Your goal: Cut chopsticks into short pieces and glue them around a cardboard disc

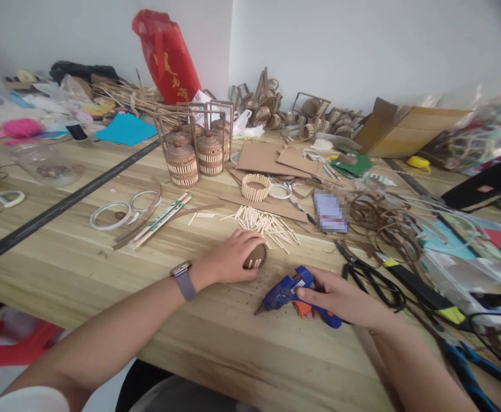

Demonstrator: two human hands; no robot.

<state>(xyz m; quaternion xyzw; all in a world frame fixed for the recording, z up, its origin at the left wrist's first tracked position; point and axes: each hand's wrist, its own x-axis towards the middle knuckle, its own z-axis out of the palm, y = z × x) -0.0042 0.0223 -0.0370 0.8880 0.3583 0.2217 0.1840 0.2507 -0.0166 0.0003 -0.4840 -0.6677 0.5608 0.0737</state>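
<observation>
My left hand is closed around the edge of a small round brown disc, which has a few short pale sticks standing on it. In my right hand is a blue glue gun with an orange trigger. Its nozzle points down and left, just above the table and apart from the disc. A pile of short wooden sticks lies right behind my left hand. Beyond the pile, a ring of upright sticks rests on cardboard.
Several lidded stick baskets with tall handles stand farther back. To the right are black scissors, a yellow-black cutter and coiled brown strips. On the left lie tape rolls and packaged chopsticks. A red bag stands at the wall.
</observation>
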